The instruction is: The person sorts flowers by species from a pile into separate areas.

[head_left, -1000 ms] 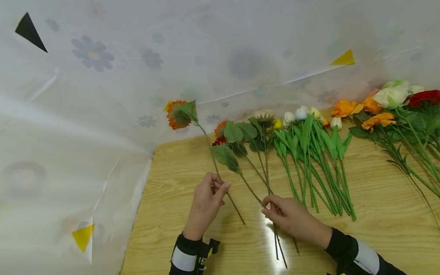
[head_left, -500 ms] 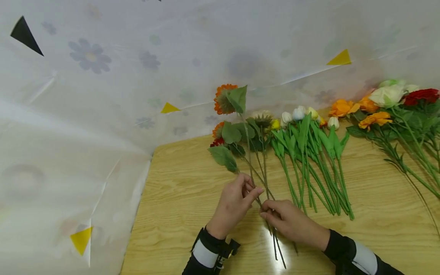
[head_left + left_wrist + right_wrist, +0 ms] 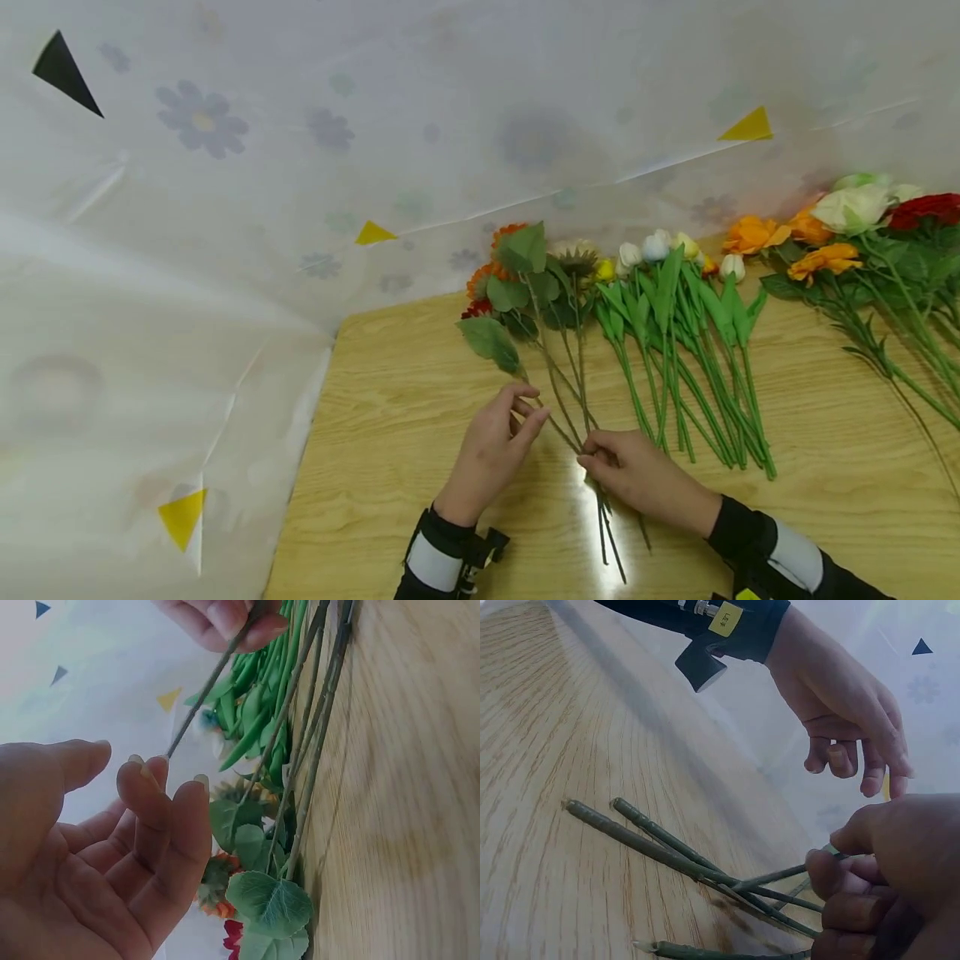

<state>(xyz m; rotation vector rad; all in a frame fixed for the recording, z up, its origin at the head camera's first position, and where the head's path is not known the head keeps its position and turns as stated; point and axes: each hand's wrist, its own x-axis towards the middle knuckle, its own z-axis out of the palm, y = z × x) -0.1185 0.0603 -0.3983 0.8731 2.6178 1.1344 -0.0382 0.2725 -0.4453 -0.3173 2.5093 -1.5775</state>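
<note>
An orange artificial flower (image 3: 508, 235) with a green leaf lies slanted over other stemmed flowers in the head view. My right hand (image 3: 647, 479) pinches its thin stem between thumb and forefinger, just above where several stems cross. In the right wrist view, cut stem ends (image 3: 630, 840) fan out across the wood below those fingers. My left hand (image 3: 489, 450) hovers left of the stems, fingers loosely bent and thumb apart. In the left wrist view the held stem (image 3: 210, 686) runs down behind the left fingertips. A dark red flower (image 3: 477, 309) peeks from under the leaves.
Green-stemmed tulips (image 3: 675, 333) lie in a row right of the hands. Farther right are orange peony-like flowers (image 3: 753, 236), a white bloom (image 3: 851, 208) and a red one (image 3: 926, 210). The wooden table (image 3: 360, 433) ends at the left against patterned sheeting (image 3: 225, 250).
My left hand carried the orange flower rightward to the other stems, then let go and drew back slightly left. The right hand now pinches that stem; the flower head has dropped lower.
</note>
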